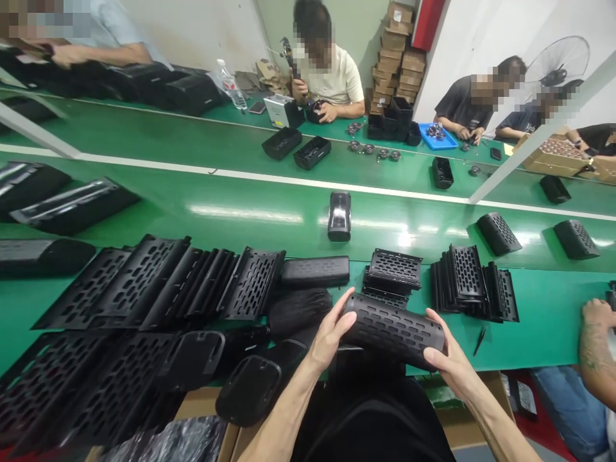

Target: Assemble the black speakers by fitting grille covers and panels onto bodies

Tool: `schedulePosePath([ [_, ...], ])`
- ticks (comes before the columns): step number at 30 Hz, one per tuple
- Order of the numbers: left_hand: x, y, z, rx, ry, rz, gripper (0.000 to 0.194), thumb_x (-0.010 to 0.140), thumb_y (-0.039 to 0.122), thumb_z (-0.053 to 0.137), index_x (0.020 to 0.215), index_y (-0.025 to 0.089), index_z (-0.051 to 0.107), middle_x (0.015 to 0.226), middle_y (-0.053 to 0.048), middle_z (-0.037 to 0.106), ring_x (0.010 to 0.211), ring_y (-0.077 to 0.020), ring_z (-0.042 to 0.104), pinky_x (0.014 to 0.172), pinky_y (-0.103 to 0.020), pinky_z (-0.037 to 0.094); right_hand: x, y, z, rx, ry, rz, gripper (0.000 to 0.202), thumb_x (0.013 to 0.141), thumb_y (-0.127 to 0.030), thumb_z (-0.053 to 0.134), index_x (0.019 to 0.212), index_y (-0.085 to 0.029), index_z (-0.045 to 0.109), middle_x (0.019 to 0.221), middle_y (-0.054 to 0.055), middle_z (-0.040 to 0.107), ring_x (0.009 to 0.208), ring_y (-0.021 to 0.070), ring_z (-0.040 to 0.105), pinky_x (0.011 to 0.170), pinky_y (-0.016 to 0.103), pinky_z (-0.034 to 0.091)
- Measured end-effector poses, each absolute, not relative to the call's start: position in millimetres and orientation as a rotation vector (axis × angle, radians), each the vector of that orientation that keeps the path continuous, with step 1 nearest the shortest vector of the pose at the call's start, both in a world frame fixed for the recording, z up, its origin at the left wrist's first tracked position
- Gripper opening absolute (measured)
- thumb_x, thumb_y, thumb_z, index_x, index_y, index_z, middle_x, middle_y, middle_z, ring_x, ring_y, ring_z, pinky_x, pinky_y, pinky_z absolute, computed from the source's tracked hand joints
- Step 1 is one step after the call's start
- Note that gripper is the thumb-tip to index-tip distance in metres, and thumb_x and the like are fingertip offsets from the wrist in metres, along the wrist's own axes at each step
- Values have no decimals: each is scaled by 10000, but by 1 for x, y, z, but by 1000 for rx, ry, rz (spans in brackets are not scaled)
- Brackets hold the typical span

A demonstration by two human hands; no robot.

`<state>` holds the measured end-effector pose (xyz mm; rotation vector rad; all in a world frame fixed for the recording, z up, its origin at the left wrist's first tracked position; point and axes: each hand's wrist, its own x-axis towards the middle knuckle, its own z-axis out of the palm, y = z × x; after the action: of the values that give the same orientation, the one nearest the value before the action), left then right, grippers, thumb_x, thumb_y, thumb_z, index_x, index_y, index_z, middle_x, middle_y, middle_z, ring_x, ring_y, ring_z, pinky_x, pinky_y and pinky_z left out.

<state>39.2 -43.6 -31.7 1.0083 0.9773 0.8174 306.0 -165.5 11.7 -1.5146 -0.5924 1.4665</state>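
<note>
A black speaker-like housing with a slotted grille (394,330) is held across the front of my body, its right end tilted lower. My left hand (332,330) grips its left end, thumb on top. Around the right end, my right hand (445,350) has its fingers behind and its thumb on the front. Just beyond lies a small stack of slotted black panels (394,268). Another black housing (315,271) rests on the green table left of that stack. Part of a dark object below the held housing is hidden.
Rows of slotted panels (144,276) cover the left side; more panels (466,273) stand at right near a small black tool (479,340). A housing (339,216) sits on the green belt beyond. People work across the line, and a person's arm (597,340) is at far right.
</note>
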Motion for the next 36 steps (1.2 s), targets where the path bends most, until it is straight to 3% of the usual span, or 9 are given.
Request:
schedulePosePath([
  [4,34,-39,-30,1078,950,784,796,893,611,653,1549,188,494,1622,-89,487,1529,-363,388,1301,-501,225,307,-165,11,-1515,-663,1442,942,672,-586,898,1478,-332,483,1458,119,575,1286,352,610,1122,500,448],
  [8,34,-39,-30,1069,831,733,845,884,578,681,1601,224,409,1656,-73,435,1543,-370,361,1301,-515,216,316,-166,8,-1560,-690,1428,942,688,-611,871,1491,-319,473,1489,135,548,1269,345,616,1080,485,482],
  [15,45,-38,-25,1118,870,831,822,892,603,652,1577,193,455,1647,-83,450,1522,-390,389,1296,-517,232,320,-168,1,-1628,-714,1374,885,723,-648,822,1474,-323,486,1538,136,520,1342,375,565,1119,507,447],
  [20,45,-35,-20,1120,791,777,837,901,539,672,1620,236,372,1665,-66,423,1548,-382,345,1294,-513,234,324,-159,8,-1630,-672,1408,916,714,-666,823,1489,-332,467,1555,140,501,1331,376,580,1062,477,496],
  [27,61,-28,-38,941,815,916,863,815,522,704,1577,198,458,1630,-78,478,1544,-406,342,1288,-531,259,321,-149,10,-1682,-724,1340,867,687,-666,833,1424,-345,510,1486,135,547,1315,424,556,1016,507,499],
  [32,60,-23,-30,1009,816,890,833,873,552,680,1598,230,423,1653,-75,441,1573,-374,290,1303,-509,235,327,-137,22,-1672,-768,1307,921,659,-668,848,1440,-328,497,1477,138,550,1266,427,584,1037,512,481],
  [36,64,-15,-22,952,828,1066,802,875,561,664,1576,230,461,1639,-77,466,1550,-384,341,1296,-518,258,326,-118,36,-1648,-899,1302,925,656,-627,866,1444,-335,480,1430,120,592,1169,396,645,973,480,528],
])
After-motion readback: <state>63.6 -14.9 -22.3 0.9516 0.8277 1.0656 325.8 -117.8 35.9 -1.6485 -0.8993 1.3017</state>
